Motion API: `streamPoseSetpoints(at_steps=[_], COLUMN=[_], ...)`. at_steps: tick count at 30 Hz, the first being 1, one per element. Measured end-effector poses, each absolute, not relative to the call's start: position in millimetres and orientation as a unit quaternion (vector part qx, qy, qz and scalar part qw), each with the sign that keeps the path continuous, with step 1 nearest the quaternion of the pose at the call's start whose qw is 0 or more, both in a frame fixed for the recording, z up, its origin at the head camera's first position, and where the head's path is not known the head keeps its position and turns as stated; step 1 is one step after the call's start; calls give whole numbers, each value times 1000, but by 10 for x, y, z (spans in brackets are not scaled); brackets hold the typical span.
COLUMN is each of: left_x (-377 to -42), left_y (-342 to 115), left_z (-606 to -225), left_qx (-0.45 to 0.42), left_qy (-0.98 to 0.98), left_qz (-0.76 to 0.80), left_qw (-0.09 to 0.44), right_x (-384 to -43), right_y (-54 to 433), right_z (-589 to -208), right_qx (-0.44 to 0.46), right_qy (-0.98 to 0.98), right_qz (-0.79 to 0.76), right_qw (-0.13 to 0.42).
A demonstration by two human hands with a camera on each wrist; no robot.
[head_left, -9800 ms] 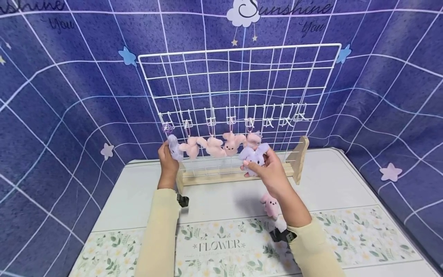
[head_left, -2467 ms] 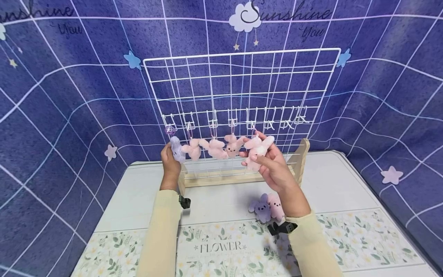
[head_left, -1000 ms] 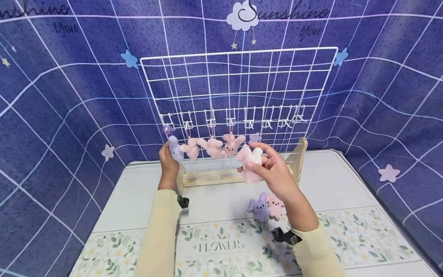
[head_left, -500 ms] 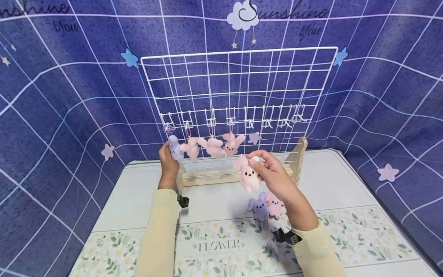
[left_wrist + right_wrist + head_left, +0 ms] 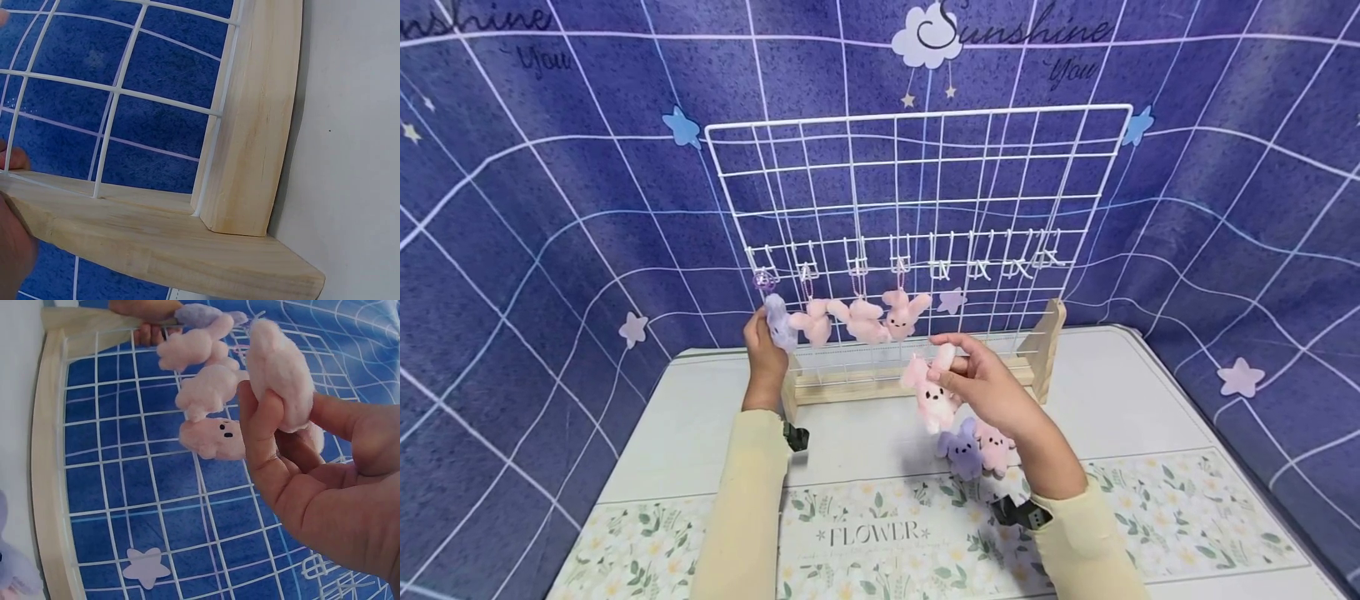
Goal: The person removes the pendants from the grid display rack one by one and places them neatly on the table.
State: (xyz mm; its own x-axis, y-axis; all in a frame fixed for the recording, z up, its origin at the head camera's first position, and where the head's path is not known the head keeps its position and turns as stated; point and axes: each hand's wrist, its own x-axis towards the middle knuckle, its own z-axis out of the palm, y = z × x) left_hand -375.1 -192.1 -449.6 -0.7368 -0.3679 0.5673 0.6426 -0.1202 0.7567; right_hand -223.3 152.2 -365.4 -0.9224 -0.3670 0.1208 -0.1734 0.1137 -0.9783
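Note:
My left hand (image 5: 765,358) grips the left wooden end of the white wire grid rack (image 5: 1043,350), beside a hanging purple plush bunny (image 5: 781,323). In the left wrist view, only finger parts show around the wooden frame (image 5: 250,125). My right hand (image 5: 992,390) pinches a pale pink plush bunny (image 5: 935,402) by one ear, above the table in front of the rack. The right wrist view has this bunny (image 5: 278,375) between thumb and fingers. Several pink bunnies, one of them here (image 5: 901,315), hang by loops from hooks left of it.
A purple plush bunny (image 5: 964,450) and a pink one (image 5: 994,446) lie on the table below my right hand. Several wire hooks (image 5: 979,267) on the rack's right half carry nothing. A floral table cover (image 5: 872,492) spreads in front; purple-blue cloth stands behind and beside.
Earlier my right hand held a purple bunny, which now lies on the table. It has since lifted the pink bunny off the fifth hook and lowered it. My left hand stays put.

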Motion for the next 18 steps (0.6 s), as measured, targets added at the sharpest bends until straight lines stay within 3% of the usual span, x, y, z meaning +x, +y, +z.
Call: streamPoseSetpoints(at_steps=[18], left_x=[-3771], left_y=[-1927], left_z=[-4518], left_qx=[-113], left_qy=[-562], left_qz=[-746], left_qw=[340], right_x=[-2351], right_y=[1546], right_z=[-3844], right_qx=[-189], right_qy=[793], right_qz=[-570], right_qw=[102])
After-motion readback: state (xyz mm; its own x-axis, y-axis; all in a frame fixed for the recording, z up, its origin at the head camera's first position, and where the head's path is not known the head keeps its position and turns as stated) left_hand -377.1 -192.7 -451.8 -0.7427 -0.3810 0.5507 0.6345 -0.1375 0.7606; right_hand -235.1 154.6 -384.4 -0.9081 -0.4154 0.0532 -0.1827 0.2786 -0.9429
